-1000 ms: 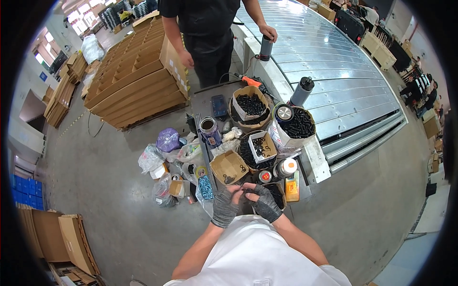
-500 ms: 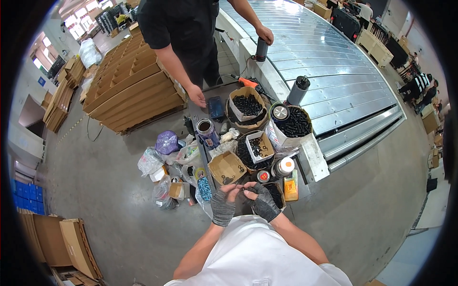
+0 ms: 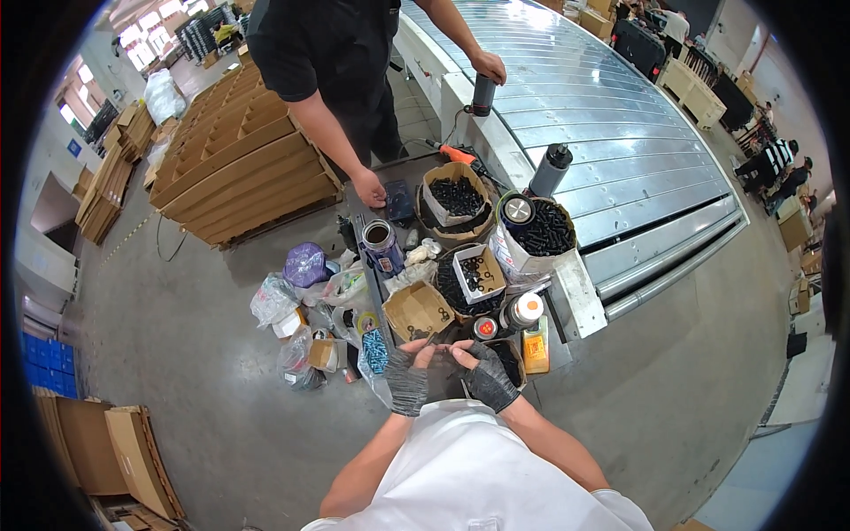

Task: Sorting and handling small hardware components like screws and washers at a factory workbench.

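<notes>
My left hand (image 3: 410, 379), in a grey fingerless glove, is closed in a pinch; a small dark piece seems to show at its fingertips, too small to name. My right hand (image 3: 489, 376), gloved alike, is also closed, its fingertips a little apart from the left ones; what it pinches I cannot make out. Just beyond them lies an open cardboard box (image 3: 414, 305) with a few dark rings in it. A white box (image 3: 486, 285) of black rings rests on a container of black parts. Close by my right hand stands a bin of black pieces (image 3: 506, 356).
Across the bench a co-worker's hand (image 3: 369, 192) reaches to a dark blue box (image 3: 401, 200); the other grips a grey cylinder (image 3: 483, 93). An orange power tool (image 3: 460, 155) lies near a metal slatted conveyor (image 3: 611, 142). Bottles, an open can (image 3: 381, 243) and plastic bags (image 3: 274, 301) surround the work.
My fingertips have moved apart slightly, the left hand shifting a little left. The co-worker's lower hand has come onto the dark blue box. The view has shifted slightly.
</notes>
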Demonstrator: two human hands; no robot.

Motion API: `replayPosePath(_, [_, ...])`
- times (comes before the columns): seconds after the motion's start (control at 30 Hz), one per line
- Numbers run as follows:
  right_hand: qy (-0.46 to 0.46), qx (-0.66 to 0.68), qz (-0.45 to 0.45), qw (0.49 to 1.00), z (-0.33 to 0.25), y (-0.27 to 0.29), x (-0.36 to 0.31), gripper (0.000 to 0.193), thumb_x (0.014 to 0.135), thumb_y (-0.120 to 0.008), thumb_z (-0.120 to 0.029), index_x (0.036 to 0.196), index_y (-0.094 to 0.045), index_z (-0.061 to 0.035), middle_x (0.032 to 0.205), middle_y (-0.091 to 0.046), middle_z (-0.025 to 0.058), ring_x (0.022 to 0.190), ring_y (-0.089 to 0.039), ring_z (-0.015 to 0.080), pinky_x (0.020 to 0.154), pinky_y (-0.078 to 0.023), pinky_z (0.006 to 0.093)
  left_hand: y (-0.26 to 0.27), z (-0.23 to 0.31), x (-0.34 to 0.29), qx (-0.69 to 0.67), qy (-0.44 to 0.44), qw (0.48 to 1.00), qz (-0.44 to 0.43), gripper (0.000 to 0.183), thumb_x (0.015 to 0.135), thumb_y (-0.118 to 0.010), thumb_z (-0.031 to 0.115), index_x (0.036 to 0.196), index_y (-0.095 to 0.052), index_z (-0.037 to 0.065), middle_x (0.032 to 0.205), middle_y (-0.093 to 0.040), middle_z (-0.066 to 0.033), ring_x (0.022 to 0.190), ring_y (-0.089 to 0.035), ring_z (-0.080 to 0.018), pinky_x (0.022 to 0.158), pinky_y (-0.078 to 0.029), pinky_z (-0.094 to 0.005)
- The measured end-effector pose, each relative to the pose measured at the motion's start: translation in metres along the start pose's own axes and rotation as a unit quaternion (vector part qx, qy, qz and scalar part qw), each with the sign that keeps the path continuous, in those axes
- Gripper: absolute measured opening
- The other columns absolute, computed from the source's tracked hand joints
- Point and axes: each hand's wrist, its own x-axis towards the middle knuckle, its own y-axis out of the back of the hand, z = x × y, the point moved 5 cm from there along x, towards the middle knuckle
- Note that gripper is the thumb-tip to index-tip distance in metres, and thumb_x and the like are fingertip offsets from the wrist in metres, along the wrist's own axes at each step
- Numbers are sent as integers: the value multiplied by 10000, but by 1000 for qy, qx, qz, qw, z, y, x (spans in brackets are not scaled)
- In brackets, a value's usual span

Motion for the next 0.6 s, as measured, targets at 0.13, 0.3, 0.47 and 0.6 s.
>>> replayPosePath(0.13, [1, -45, 24, 999, 5, 4, 1, 163, 934, -626, -121, 1061, -621, -18, 1037, -660, 50, 961, -594, 127, 879, -477, 277, 4, -10, 3, -13, 24, 1000, -3, 165, 906, -684, 94, 1040, -653, 3, 904, -688, -63, 809, -642, -137, 748, -522, -273])
replayPosePath(0.3, [42, -122, 36, 991, 3, 8, 1, 141, 899, -663, -105, 1017, -637, -34, 993, -665, 29, 921, -588, 107, 840, -478, 264, 0, -9, 3, 23, 40, 999, -27, 190, 898, -679, 105, 1055, -649, 2, 882, -686, -69, 787, -644, -136, 709, -525, -278])
replayPosePath(0.47, [64, -170, 50, 982, 0, 5, 0, 172, 883, -689, -119, 1025, -652, -30, 970, -669, 26, 896, -591, 97, 815, -480, 257, 5, -26, 12, -12, 58, 996, -68, 192, 905, -671, 115, 1065, -648, 11, 916, -703, -88, 798, -650, -143, 715, -527, -282])
replayPosePath(0.6, [51, -234, 73, 968, 1, 8, -2, 206, 879, -699, -132, 1055, -671, -29, 960, -675, 24, 872, -596, 92, 788, -486, 254, 3, -40, 10, -76, 124, 988, -59, 201, 918, -663, 134, 1075, -640, 10, 941, -712, -103, 807, -655, -158, 721, -528, -286])
